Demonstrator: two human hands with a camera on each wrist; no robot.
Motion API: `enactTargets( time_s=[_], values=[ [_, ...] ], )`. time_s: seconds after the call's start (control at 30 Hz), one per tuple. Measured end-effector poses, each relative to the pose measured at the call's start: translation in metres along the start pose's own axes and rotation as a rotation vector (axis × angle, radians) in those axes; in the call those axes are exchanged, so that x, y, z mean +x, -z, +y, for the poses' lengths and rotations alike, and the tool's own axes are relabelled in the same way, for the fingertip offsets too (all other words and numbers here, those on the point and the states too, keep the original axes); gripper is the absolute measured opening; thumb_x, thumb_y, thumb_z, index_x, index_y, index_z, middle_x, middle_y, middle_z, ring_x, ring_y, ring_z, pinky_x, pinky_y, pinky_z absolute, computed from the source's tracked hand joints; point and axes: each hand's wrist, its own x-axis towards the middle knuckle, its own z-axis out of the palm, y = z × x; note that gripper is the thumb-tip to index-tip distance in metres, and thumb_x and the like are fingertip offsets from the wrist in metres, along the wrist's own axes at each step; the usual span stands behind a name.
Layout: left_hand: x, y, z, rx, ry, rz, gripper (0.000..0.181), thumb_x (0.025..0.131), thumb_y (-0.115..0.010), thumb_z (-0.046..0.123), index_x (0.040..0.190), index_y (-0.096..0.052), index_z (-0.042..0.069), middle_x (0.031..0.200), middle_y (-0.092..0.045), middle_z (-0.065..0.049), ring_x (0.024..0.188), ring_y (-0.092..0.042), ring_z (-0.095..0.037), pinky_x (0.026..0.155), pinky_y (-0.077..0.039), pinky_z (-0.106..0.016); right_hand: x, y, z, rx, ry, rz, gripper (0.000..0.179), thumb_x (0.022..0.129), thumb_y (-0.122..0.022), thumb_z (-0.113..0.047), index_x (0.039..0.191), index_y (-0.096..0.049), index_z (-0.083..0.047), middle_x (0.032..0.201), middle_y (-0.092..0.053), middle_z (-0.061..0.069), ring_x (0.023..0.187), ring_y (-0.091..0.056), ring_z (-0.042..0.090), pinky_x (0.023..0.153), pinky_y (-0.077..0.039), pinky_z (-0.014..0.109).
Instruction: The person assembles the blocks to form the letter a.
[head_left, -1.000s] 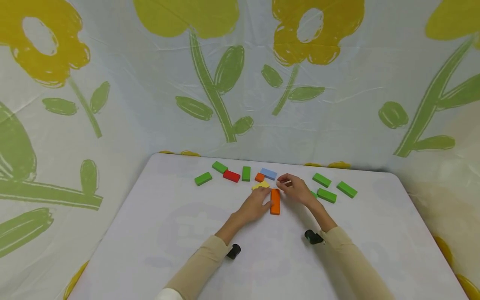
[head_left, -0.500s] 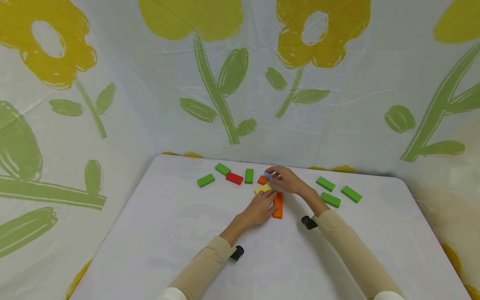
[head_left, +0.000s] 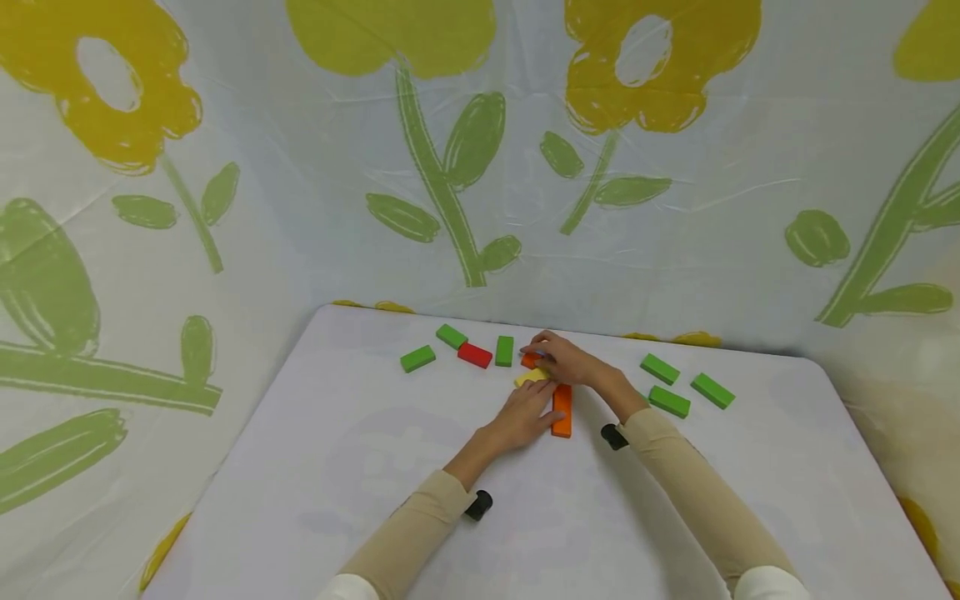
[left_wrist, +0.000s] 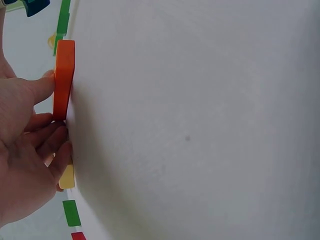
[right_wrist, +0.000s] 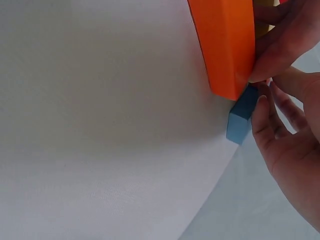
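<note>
head view: the long orange block (head_left: 562, 409) lies on the white bench (head_left: 315, 467) with its long axis running away from the person, and both hands work at its ends. the left hand (head_left: 527, 414) lies along its left side, fingers straight and touching it — thumb on the near part, fingertips by the yellow block (head_left: 530, 377), as the left wrist view shows. the right hand (head_left: 564, 358) sits at the far end, pinching a small blue block (right_wrist: 243, 115) between thumb and fingers; the right wrist view shows this blue piece right at the orange block's end, touching or nearly so. so the blue block lies just beyond the orange one, on its axis, and the right hand is the nearer. a small orange block (head_left: 529, 360) peeks out beside that hand. green blocks (head_left: 669, 402) and a red block (head_left: 475, 355) lie scattered along the far edge. behind hangs a flower-printed sheet (head_left: 450, 167).
</note>
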Motion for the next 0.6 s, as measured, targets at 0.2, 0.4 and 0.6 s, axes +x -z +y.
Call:
enactTargets(
  time_s=[0.2, 0.4, 0.6],
  values=[
    [0.0008, -0.0017, 0.0001, -0.010, 0.006, 0.004, 0.062, 0.106, -0.056, 0.037, 0.157, -0.039, 0.005, 0.160, -0.043, -0.009, 0.145, -0.040, -0.025, 0.119, -0.034, -0.047, 0.0008, -0.0010, 0.0019, -0.029, 0.017, -0.009, 0.032, 0.103, -0.057, -0.001, 0.135, -0.063, 0.004, 0.135, -0.051, 0.027, 0.121, -0.051, 0.041, 0.111, -0.041, 0.056],
    [0.0012, -0.0023, -0.0009, 0.003, 0.015, 0.008, 0.062, 0.106, -0.056, 0.037, 0.157, -0.039, 0.005, 0.160, -0.043, -0.009, 0.146, -0.039, -0.025, 0.119, -0.034, -0.047, 0.0046, -0.0004, 0.0017, -0.044, -0.004, -0.006, 0.032, 0.103, -0.061, -0.004, 0.133, -0.063, 0.006, 0.133, -0.060, 0.023, 0.121, -0.054, 0.039, 0.111, -0.041, 0.055],
    [0.0010, -0.0007, -0.0004, 0.000, 0.008, 0.012, 0.061, 0.106, -0.057, 0.036, 0.156, -0.040, 0.005, 0.158, -0.045, -0.009, 0.143, -0.041, -0.024, 0.118, -0.035, -0.045, 0.0069, -0.0007, 0.0013, -0.052, 0.014, 0.086, 0.025, 0.096, -0.072, -0.005, 0.120, -0.070, 0.002, 0.120, -0.067, 0.015, 0.111, -0.057, 0.033, 0.105, -0.045, 0.052]
  ],
)
